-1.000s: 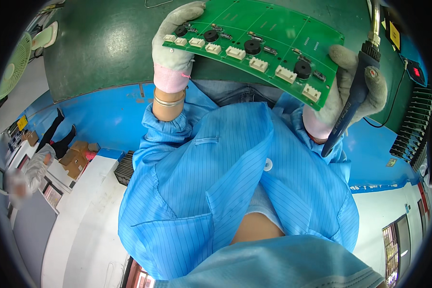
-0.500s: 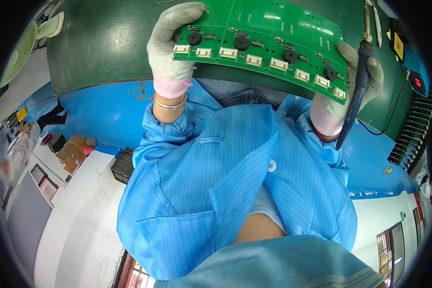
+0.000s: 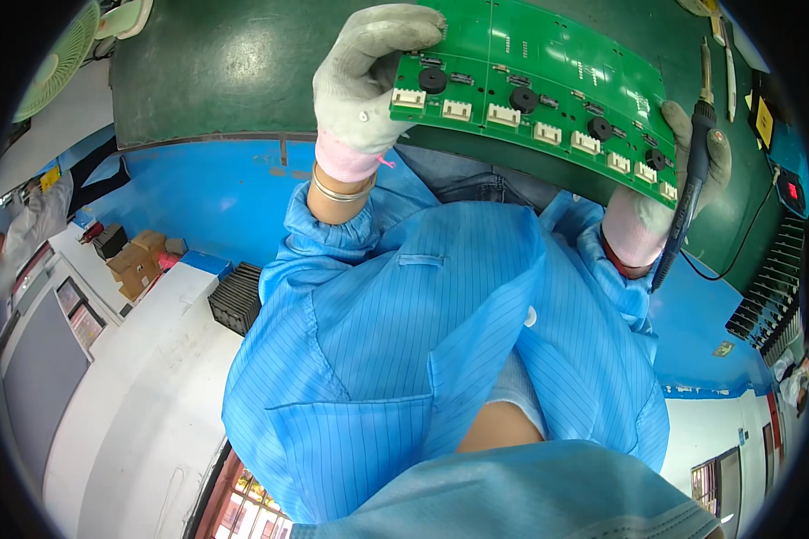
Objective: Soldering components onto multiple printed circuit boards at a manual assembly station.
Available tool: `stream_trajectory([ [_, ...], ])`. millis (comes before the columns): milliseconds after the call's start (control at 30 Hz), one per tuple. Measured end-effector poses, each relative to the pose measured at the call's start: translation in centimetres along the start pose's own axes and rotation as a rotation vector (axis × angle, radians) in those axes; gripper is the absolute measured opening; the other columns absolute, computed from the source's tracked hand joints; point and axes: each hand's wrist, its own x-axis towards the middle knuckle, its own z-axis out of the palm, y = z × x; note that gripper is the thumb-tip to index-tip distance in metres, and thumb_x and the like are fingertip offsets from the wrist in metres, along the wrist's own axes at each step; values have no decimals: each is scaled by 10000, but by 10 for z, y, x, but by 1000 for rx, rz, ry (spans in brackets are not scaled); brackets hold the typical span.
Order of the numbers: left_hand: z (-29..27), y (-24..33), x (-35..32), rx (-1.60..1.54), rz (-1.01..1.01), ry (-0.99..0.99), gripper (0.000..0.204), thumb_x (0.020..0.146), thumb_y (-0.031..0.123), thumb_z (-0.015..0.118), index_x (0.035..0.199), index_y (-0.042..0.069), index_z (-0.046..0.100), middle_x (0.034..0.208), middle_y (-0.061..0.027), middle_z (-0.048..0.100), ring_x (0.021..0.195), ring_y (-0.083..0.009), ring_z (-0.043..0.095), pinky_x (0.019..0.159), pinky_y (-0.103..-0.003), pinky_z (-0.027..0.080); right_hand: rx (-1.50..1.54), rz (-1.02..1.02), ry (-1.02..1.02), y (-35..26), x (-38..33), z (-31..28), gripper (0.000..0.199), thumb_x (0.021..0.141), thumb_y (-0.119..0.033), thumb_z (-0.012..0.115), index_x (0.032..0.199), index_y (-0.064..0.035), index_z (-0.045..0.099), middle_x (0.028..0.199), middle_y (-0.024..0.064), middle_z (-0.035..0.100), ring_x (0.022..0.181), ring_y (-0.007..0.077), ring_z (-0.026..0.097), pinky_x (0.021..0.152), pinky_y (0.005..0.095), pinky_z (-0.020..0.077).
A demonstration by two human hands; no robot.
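A green circuit board [image 3: 548, 67] is held up, tilted, over the bench. White connectors [image 3: 503, 115] line its near edge, with round black buzzers [image 3: 523, 99] just behind them. At the board's left end, my left hand [image 3: 360, 81], in a grey-white glove with a pink cuff, is closed on the edge. My right hand [image 3: 712, 171], gloved alike, is at the right end, partly hidden by the board. A dark-handled soldering iron [image 3: 692, 184] lies in its closed fingers, metal tip pointing away from me. The right thumb or a finger touches the board's right edge.
Beneath is a dark green bench top [image 3: 216, 81] with a blue front edge. At right stand a blue soldering station [image 3: 791, 190] with a red display and a black slotted rack [image 3: 768, 287]. A green fan [image 3: 58, 63] is at far left. Cardboard boxes [image 3: 135, 268] are beyond the bench.
The board and both hands have shifted right in the view, the board's left end most. The background has slid slightly right too. Both grips look the same.
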Motion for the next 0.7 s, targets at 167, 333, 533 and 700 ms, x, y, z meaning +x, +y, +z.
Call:
stream_trajectory([
  [167,4,3,0,35,-26,-8,336,692,103,778,951,17,582,1063,-136,547,936,-192,542,823,-283,431,9,-136,-72,10,3,-4,501,900,-222,598,1290,-71,324,1083,210,613,956,233,628,834,332,507],
  [333,6,10,3,-3,-74,22,361,688,105,755,1001,21,597,1072,-136,554,936,-202,559,821,-280,449,39,-67,-68,4,4,-2,539,891,-273,609,1296,-73,314,1070,210,614,951,235,626,835,334,503],
  [533,5,2,7,-173,17,19,386,705,19,727,1059,-29,582,1132,-157,562,1005,-209,577,861,-302,483,-22,-105,-61,4,6,1,545,891,-264,611,1299,-71,306,1058,213,612,948,233,624,825,340,501],
  [700,5,4,8,-184,20,26,381,679,-38,725,1038,-26,599,1116,-126,564,961,-173,588,815,-260,497,62,-106,-70,4,5,0,535,889,-229,617,1299,-76,310,1068,217,607,946,237,623,813,339,503],
])
